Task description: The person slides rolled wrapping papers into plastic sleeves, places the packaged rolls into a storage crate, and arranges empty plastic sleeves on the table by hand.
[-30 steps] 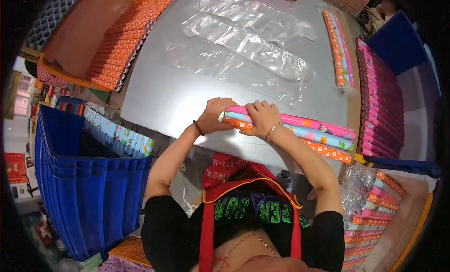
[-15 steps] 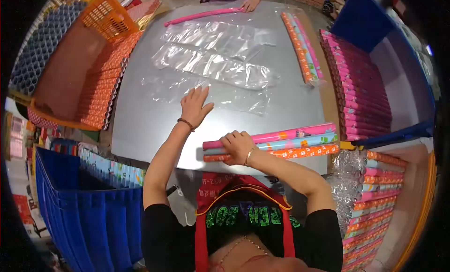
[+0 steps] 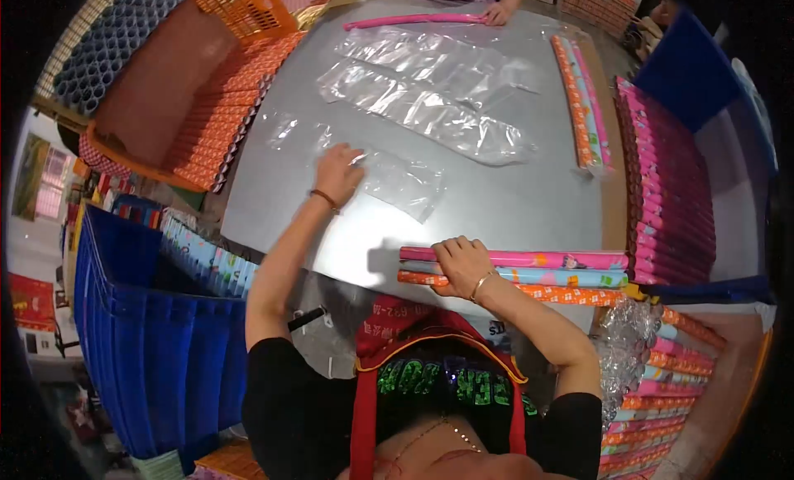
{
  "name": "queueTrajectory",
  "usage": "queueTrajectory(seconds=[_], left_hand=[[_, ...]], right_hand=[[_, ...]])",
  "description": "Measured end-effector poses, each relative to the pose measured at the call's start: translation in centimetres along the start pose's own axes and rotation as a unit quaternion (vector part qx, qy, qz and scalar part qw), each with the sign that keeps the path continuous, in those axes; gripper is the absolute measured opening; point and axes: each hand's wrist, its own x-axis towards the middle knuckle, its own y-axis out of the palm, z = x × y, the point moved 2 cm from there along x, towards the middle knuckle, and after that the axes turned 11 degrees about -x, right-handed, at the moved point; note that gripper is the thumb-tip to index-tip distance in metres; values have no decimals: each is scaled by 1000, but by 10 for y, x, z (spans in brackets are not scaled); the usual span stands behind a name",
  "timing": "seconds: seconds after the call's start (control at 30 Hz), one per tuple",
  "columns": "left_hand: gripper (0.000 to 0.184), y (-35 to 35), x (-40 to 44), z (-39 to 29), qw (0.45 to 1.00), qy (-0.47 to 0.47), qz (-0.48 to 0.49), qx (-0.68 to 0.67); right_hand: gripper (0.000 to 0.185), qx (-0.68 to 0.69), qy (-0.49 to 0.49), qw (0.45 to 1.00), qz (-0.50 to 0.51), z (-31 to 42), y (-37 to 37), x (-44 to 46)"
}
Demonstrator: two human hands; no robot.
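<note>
Three wrapped rolls, a pink one (image 3: 562, 260), a light blue one (image 3: 579, 277) and an orange one (image 3: 571, 295), lie side by side along the table's near right edge. My right hand (image 3: 461, 265) is wrapped over their left part. My left hand (image 3: 337, 174) is at the left end of a clear plastic sleeve (image 3: 405, 182), its fingers curled on the film; the fingertips are partly hidden. More clear sleeves (image 3: 430, 108) lie flat beyond it on the grey table (image 3: 273, 182).
Across the table a co-worker's hand (image 3: 496, 14) touches a pink roll (image 3: 413, 20). Bagged rolls (image 3: 583, 108) lie at the right edge. Crates surround the table: orange rolls (image 3: 223, 108) left, pink rolls (image 3: 662, 190) right, a blue bin (image 3: 157, 356) lower left, packed rolls (image 3: 662, 389) lower right.
My left hand has left the rolls and reached forward to the nearest sleeve, which has shifted and bunched. My right hand still holds the rolls, now lying nearly level. The camera view has shifted.
</note>
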Motion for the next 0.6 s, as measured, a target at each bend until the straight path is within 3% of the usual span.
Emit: queueTrajectory(seconds=[0.07,0.1,0.17,0.23,0.33,0.6], left_hand=[[49,-3,-2,-95,989,-65,26,-128],[51,7,-8,-123,991,-10,26,-129],[47,27,-12,-152,997,-14,59,-52],[43,46,-14,-147,997,-20,69,-11],[18,59,-10,-122,985,-117,69,-105],[20,47,-21,-106,971,-113,-7,-209]], right_hand=[[55,-3,5,1000,8,0,-1,0],[57,-20,-2,1000,12,1,-1,0],[57,-21,-1,1000,3,2,1,-1],[56,-17,1,1000,-7,2,-1,-1],[54,-15,5,1000,-7,1,1,-1],[52,-3,8,1000,14,-5,0,5]])
